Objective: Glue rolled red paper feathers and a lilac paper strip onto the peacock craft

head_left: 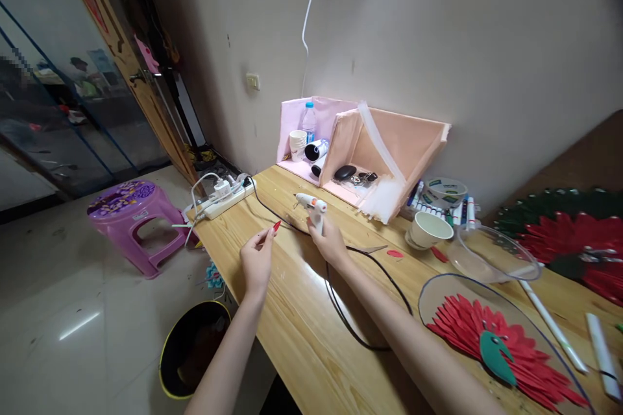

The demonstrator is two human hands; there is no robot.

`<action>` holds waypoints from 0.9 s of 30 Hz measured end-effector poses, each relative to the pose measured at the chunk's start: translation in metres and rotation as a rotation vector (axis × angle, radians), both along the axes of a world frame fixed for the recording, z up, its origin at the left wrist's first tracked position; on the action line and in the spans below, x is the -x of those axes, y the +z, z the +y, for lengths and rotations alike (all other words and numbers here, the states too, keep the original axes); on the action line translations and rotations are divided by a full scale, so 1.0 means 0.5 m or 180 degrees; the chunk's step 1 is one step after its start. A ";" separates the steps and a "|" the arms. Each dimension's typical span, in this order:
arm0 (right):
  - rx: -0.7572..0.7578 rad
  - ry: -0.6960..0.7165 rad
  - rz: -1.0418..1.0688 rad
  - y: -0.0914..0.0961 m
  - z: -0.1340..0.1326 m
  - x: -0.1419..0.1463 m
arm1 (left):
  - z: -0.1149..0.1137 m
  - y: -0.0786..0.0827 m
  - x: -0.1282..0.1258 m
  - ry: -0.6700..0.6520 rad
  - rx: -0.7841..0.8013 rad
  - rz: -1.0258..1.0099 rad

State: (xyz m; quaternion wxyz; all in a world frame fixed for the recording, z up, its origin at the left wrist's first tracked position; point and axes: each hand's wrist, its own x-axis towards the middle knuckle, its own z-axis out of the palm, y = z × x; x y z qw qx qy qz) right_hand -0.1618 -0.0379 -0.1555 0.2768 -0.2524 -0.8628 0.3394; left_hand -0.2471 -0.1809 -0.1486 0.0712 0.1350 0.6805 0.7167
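My left hand (257, 258) pinches a small red petal-shaped piece (277, 227) over the left part of the wooden table. To the right of it, my right hand (329, 237) is wrapped round the handle of a white hot glue gun (312, 203) with orange parts. The gun's dark nozzle points up and left, apart from the red piece. A black cord (335, 301) loops across the table beneath my right forearm. At the lower right lies a fan of red petals with a green bird-like shape (497, 356) on a clear round sheet.
A power strip (228, 198) with plugs sits on the table's left edge. Behind stand pink box shelves (389, 136). A paper bowl (431, 231), markers (433, 211) and a clear plastic bowl (491, 256) are at right. A purple stool (139, 220) and a bin (168, 353) stand at left.
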 end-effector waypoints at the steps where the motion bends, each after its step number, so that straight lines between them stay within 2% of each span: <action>1: -0.0088 -0.0020 -0.0045 0.001 0.010 0.019 | -0.002 0.007 -0.007 -0.0028 -0.0025 -0.0026; 5: -0.0205 -0.0097 -0.0193 0.001 0.025 0.074 | -0.003 0.039 -0.041 -0.0348 -0.0247 -0.0481; 7: -0.0222 -0.0110 -0.0282 0.004 0.020 0.075 | 0.002 0.058 -0.058 -0.0646 -0.0502 -0.0896; 9: -0.0261 -0.0120 -0.0336 0.012 0.010 0.050 | 0.011 0.079 -0.074 -0.0996 -0.0854 -0.1343; 11: -0.0284 -0.0155 -0.0286 0.029 -0.001 -0.002 | 0.023 0.098 -0.091 -0.1274 -0.1109 -0.1736; 13: -0.0077 -0.0208 0.0044 0.053 -0.015 -0.074 | 0.040 0.113 -0.112 -0.1507 -0.1246 -0.2071; 17: 0.1233 0.0135 0.0825 0.113 -0.039 -0.233 | 0.092 0.125 -0.173 -0.2032 -0.1341 -0.2523; 20: 0.1674 -0.0064 0.1163 0.147 -0.050 -0.325 | 0.135 0.123 -0.240 -0.2570 -0.1384 -0.2801; 24: 0.1967 -0.0574 0.1405 0.154 -0.048 -0.405 | 0.175 0.121 -0.331 -0.3240 -0.1437 -0.2933; 27: 0.2223 -0.0711 0.1621 0.145 -0.041 -0.448 | 0.189 0.124 -0.383 -0.3516 -0.1395 -0.2992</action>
